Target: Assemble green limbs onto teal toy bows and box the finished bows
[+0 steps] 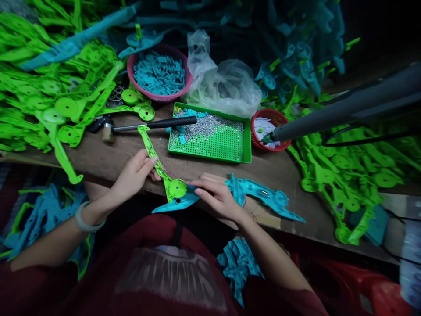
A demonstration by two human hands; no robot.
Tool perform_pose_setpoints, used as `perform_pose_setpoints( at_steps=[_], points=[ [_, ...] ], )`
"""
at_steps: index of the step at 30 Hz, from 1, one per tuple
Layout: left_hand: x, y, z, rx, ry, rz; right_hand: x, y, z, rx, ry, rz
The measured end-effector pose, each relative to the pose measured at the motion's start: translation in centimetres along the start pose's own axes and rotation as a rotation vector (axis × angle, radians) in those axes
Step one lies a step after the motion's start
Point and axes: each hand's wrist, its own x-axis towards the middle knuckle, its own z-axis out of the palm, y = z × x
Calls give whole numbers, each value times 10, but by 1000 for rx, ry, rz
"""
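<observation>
My left hand [138, 171] pinches a long green plastic part [176, 188] by its narrow arm, its wide round end pointing toward me. Thin wires run along that part. A blue plastic part [184, 201] lies under the round end, its pointed tip to the left. My right hand [215, 193] rests over the blue part with fingers closed on it near the green round end; what its fingertips hold exactly is partly hidden. Right of it lies another blue section [263, 193] with a small metal piece and thin wires; whether it joins the first is hidden by my hand.
A hammer [148, 125] lies beyond my hands beside a green tray [210, 153] of small metal pieces. Behind stand a pink bowl [158, 96] of blue pieces and a red basket [286, 145] of white pieces. Green parts [36, 96] pile left; a dark pole [345, 103] slants in from the right.
</observation>
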Motion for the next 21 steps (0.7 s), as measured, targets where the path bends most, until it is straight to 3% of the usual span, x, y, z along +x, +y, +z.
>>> perform_pose_setpoints(
  at_steps=[9,13,15,18,19,21],
  points=[
    [0,-2,6,150,38,32,0,0,2,-31,29,11],
    [-1,-4,-2,182,-31,-28,1,2,-1,-72,27,33],
    [-7,-3,-9,271,42,-4,3,2,-3,-92,19,15],
    [-19,1,-14,576,261,254,10,-6,-2,-168,10,-17],
    [-21,2,-14,684,260,374,13,-11,1,-205,9,-11],
    [-22,5,-11,827,109,581,19,-25,11,-281,7,35]
  ],
)
